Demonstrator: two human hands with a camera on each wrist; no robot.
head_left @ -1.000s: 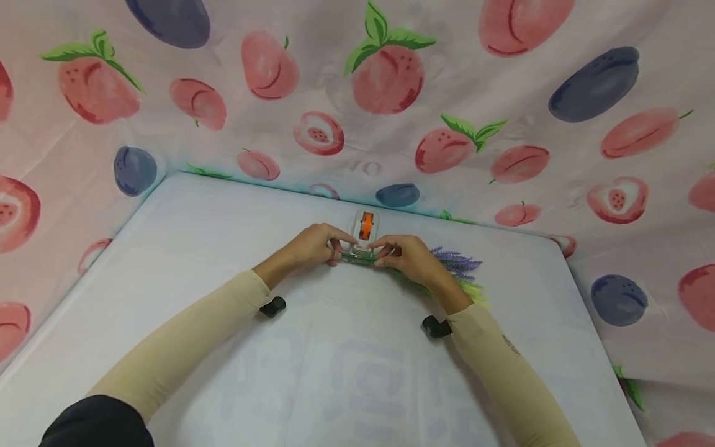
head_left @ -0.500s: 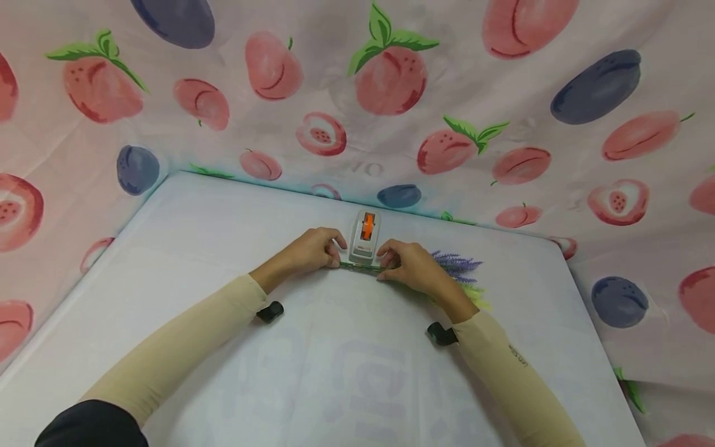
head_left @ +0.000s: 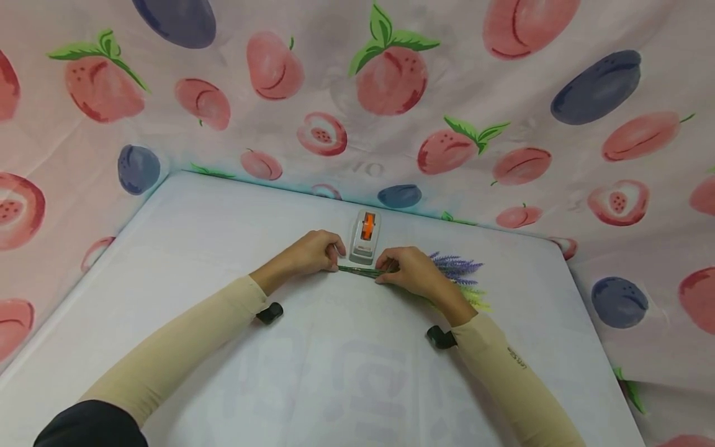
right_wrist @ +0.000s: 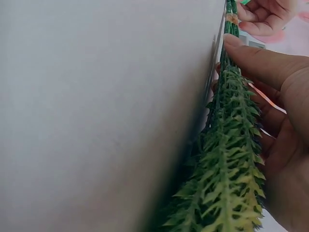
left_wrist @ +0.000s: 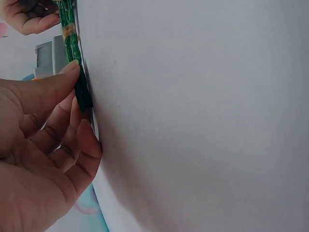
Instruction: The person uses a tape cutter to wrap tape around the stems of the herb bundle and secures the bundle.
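Note:
A bunch of artificial lavender (head_left: 457, 267) has purple and yellow-green heads and long green stems (head_left: 357, 271). My left hand (head_left: 314, 252) pinches the stem ends between thumb and fingers. Nearer the flower heads, my right hand (head_left: 412, 268) pinches the same stems, partly covering them. A band of brownish tape (left_wrist: 69, 31) circles the stems between the two hands. In the right wrist view, leafy yellow-green sprigs (right_wrist: 224, 159) hang beside the right palm. Just behind the stems stands a grey tape dispenser (head_left: 364, 248) with an orange wheel; neither hand visibly touches it.
A white-covered table (head_left: 346, 347) lies under everything. Its far edge meets a pink fruit-print cloth (head_left: 335, 74) that rises behind and at both sides. Each wrist carries a small black camera mount (head_left: 270, 313).
Both hands have drawn the stems back toward me, off the dispenser's front end, and spread slightly apart. The dispenser's front is now uncovered. In the last half second the motion is small.

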